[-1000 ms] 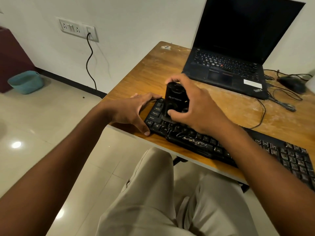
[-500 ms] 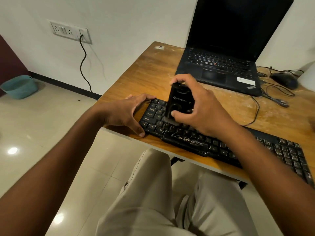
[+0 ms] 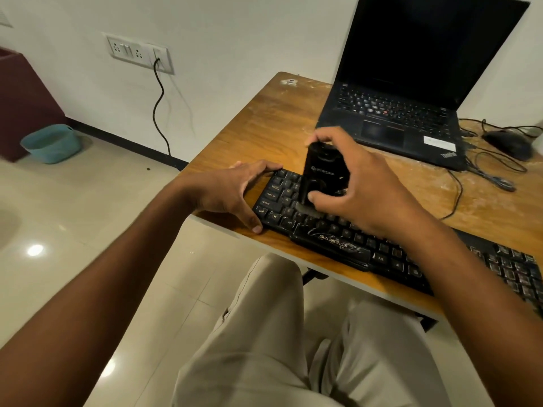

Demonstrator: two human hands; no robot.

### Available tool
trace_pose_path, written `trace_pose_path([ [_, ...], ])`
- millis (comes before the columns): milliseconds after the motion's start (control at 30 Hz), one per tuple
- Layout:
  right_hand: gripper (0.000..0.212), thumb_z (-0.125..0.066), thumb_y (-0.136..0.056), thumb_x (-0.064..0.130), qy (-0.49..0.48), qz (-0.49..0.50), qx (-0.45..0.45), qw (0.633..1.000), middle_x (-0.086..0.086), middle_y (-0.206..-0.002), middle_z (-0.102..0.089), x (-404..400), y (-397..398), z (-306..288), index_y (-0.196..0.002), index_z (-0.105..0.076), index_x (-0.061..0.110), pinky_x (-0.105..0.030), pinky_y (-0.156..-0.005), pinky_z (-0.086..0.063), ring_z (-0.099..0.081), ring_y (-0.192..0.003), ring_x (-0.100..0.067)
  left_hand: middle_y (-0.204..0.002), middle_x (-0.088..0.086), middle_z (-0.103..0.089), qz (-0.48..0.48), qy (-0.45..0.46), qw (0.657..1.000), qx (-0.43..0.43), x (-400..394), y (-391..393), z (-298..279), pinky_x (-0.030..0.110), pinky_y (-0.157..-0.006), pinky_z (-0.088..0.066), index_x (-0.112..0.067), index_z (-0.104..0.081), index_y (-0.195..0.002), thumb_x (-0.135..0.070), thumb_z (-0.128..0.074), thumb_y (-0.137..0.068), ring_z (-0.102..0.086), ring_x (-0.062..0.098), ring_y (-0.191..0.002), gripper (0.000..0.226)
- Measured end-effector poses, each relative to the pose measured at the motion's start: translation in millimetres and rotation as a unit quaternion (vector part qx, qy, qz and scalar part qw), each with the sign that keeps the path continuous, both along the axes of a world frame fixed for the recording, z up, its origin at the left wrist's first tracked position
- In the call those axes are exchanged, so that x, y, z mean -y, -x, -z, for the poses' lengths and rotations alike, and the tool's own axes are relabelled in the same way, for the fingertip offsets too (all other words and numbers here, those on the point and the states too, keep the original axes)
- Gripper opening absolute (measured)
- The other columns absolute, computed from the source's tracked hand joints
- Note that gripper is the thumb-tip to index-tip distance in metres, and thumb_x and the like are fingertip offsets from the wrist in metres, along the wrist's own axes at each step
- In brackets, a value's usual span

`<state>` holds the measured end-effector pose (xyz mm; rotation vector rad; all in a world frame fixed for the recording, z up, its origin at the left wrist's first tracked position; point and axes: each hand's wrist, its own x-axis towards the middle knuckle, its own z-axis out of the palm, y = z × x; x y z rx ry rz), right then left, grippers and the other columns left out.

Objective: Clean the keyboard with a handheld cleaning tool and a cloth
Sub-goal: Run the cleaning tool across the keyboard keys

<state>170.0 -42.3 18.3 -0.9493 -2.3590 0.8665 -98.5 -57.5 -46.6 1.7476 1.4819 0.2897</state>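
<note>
A black keyboard lies along the front edge of the wooden table. My right hand grips a black handheld cleaning tool, held upright with its nozzle down on the keys near the keyboard's left end. My left hand holds the keyboard's left edge, thumb at the front corner and fingers at the back corner. No cloth is in view.
An open black laptop stands at the back of the table. A black mouse and tangled cables lie to its right. On the floor at the left sits a teal basket. A cord hangs from a wall socket.
The tool in my right hand has slid a little to the right along the keys. My left hand stays on the keyboard's left edge. The camera view has shifted slightly.
</note>
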Motion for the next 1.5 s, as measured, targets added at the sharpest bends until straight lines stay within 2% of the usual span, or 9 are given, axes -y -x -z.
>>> trace_pose_path([
  [167,0.067,-0.08,-0.082,0.009,-0.02,-0.029,-0.109,0.993,0.002,-0.109,-0.062,8,51,25,-0.136,-0.045,0.028,-0.026,-0.06,-0.062,-0.07,-0.083,-0.011,-0.136,-0.023,-0.049,0.005,0.006,0.999,0.038,-1,-1,5,0.059,-0.12,-0.031,-0.056,-0.035,-0.14,-0.043,-0.1,-0.049,-0.032,0.027,-0.145,0.113],
  [267,0.067,-0.08,-0.082,0.011,-0.029,-0.042,-0.086,0.995,0.006,-0.106,-0.062,9,57,37,-0.136,-0.045,0.029,-0.026,-0.064,-0.061,-0.068,-0.083,-0.008,-0.13,-0.019,-0.059,0.019,-0.003,0.998,0.063,-4,0,9,0.056,-0.115,-0.039,-0.053,-0.043,-0.133,-0.036,-0.103,-0.048,-0.045,0.023,-0.136,0.106],
  [367,0.065,-0.08,-0.083,0.014,-0.036,-0.053,-0.056,0.996,0.005,-0.103,-0.063,6,47,36,-0.135,-0.045,0.03,-0.022,-0.062,-0.059,-0.067,-0.082,-0.006,-0.128,-0.026,-0.054,0.016,-0.002,0.999,0.049,-3,2,7,0.053,-0.118,-0.035,-0.061,-0.04,-0.13,-0.035,-0.102,-0.052,-0.041,0.019,-0.135,0.103],
  [567,0.068,-0.081,-0.082,0.016,-0.009,-0.063,0.116,0.991,0.012,-0.101,-0.061,1,25,5,-0.127,-0.042,0.05,-0.023,-0.056,-0.06,-0.067,-0.075,-0.008,-0.125,-0.025,-0.042,0.008,-0.002,1.0,0.009,2,1,-4,0.052,-0.118,-0.035,-0.048,-0.03,-0.147,-0.028,-0.099,-0.058,-0.038,0.016,-0.127,0.114],
  [800,0.066,-0.081,-0.082,0.013,-0.038,-0.061,-0.04,0.997,0.008,-0.102,-0.062,6,62,18,-0.134,-0.045,0.032,-0.028,-0.065,-0.062,-0.066,-0.084,-0.007,-0.127,-0.023,-0.058,0.017,-0.002,0.999,0.05,0,1,2,0.054,-0.122,-0.029,-0.047,-0.043,-0.132,-0.027,-0.102,-0.053,-0.042,0.019,-0.137,0.1],
  [967,0.067,-0.079,-0.084,0.015,-0.034,-0.055,0.043,0.997,0.007,-0.104,-0.063,10,41,22,-0.133,-0.042,0.043,-0.024,-0.061,-0.061,-0.067,-0.078,-0.007,-0.116,-0.029,-0.048,0.016,-0.003,1.0,0.012,2,-1,-5,0.043,-0.12,-0.028,-0.048,-0.04,-0.128,-0.023,-0.097,-0.061,-0.044,0.002,-0.114,0.092],
  [1100,0.07,-0.081,-0.083,0.017,-0.004,-0.054,0.139,0.989,0.016,-0.104,-0.06,6,11,3,-0.124,-0.041,0.056,-0.023,-0.058,-0.061,-0.066,-0.08,-0.006,-0.131,-0.013,-0.044,0.004,-0.002,1.0,0.007,2,0,-5,0.056,-0.113,-0.039,-0.054,-0.027,-0.147,-0.034,-0.1,-0.053,-0.039,0.021,-0.129,0.121],
  [1333,0.065,-0.08,-0.084,0.012,-0.008,-0.025,-0.006,1.0,0.01,-0.107,-0.061,9,35,13,-0.128,-0.044,0.044,-0.02,-0.055,-0.057,-0.067,-0.08,-0.005,-0.126,-0.016,-0.046,0.011,-0.011,1.0,0.008,1,1,-3,0.052,-0.111,-0.042,-0.054,-0.026,-0.147,-0.034,-0.099,-0.056,-0.043,0.012,-0.12,0.118],
  [1500,0.069,-0.08,-0.084,0.013,0.009,-0.037,0.067,0.997,0.013,-0.107,-0.063,11,14,12,-0.126,-0.043,0.052,-0.025,-0.064,-0.062,-0.068,-0.085,-0.005,-0.128,-0.017,-0.043,0.011,0.002,1.0,0.015,-1,2,-1,0.054,-0.113,-0.04,-0.056,-0.028,-0.144,-0.035,-0.1,-0.054,-0.041,0.018,-0.127,0.117],
])
